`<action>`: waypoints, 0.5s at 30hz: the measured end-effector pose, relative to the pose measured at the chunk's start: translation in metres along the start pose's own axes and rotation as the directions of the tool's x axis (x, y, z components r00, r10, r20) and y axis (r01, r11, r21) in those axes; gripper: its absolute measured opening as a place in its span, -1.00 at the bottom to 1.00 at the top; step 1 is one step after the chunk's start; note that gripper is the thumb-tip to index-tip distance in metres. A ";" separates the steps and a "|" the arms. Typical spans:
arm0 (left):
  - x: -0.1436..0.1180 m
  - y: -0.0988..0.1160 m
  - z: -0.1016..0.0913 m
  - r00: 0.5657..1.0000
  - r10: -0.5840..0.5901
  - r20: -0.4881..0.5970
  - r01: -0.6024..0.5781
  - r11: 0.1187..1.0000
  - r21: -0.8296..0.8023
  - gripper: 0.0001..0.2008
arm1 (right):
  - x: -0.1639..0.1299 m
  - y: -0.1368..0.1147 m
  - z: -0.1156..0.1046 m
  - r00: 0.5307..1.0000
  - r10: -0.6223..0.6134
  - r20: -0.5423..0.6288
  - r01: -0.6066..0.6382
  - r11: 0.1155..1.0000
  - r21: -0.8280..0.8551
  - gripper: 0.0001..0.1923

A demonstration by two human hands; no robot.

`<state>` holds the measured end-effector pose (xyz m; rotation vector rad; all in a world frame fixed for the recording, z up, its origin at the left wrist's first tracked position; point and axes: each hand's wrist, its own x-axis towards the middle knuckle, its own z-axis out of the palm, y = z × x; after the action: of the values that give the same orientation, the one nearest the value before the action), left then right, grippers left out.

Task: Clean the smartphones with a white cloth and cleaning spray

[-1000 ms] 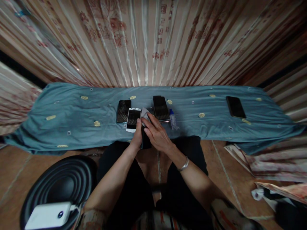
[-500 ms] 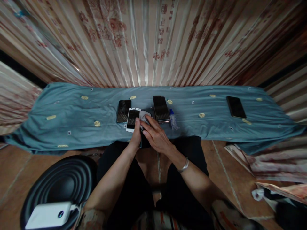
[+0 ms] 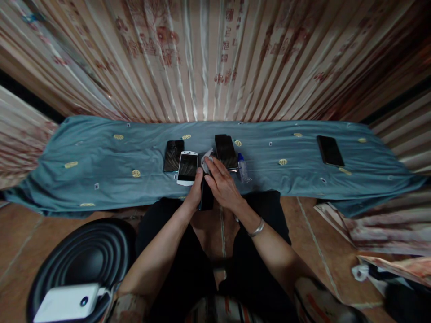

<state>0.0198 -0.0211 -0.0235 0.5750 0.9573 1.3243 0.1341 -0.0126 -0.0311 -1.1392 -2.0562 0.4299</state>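
Observation:
My left hand (image 3: pixel 194 190) is closed around the left edge of a dark phone (image 3: pixel 206 197), its thumb pointing up along that side. Over the phone's upper part lies my right hand (image 3: pixel 222 185), fingers pressed together on a pale crumpled cloth (image 3: pixel 206 156). Part of the held phone is hidden beneath the fingers. A white phone (image 3: pixel 187 168) with a dark screen lies just left of my left thumb. It overlaps another black phone (image 3: pixel 173 154). Right of the cloth is a stack of dark phones (image 3: pixel 225 150), with a small clear bottle with a blue cap (image 3: pixel 242 167) beside it.
A teal patterned cloth covers the long bench (image 3: pixel 262 179). Another dark phone (image 3: pixel 330 150) lies at its right. Pleated curtains (image 3: pixel 202 67) hang behind. At lower left, a white power bank (image 3: pixel 67 303) with a cable sits on a round black ribbed stool (image 3: pixel 87 251).
My right hand has shifted the cloth a little to the right and bunched it upright at the fingertips. More of the held dark phone shows between my hands.

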 end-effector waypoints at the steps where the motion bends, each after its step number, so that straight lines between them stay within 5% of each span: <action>1: 0.000 0.001 -0.001 1.000 -0.023 0.007 0.023 0.999 -0.022 -0.54 | 0.000 0.001 0.001 1.000 0.016 0.006 -0.016 1.000 0.008 -0.45; 6: 0.001 0.005 -0.005 0.986 -0.155 0.056 0.161 0.979 -0.123 -0.51 | -0.001 0.009 0.002 0.994 0.103 0.038 -0.104 0.994 0.035 -0.44; 15: -0.001 0.010 0.002 0.980 -0.198 -0.020 0.190 0.961 -0.201 -0.55 | -0.002 0.006 0.002 0.992 0.123 0.031 -0.125 0.991 0.042 -0.44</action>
<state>0.0159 -0.0194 -0.0138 0.2941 0.8783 1.2405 0.1367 -0.0107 -0.0373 -1.2452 -1.9969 0.5525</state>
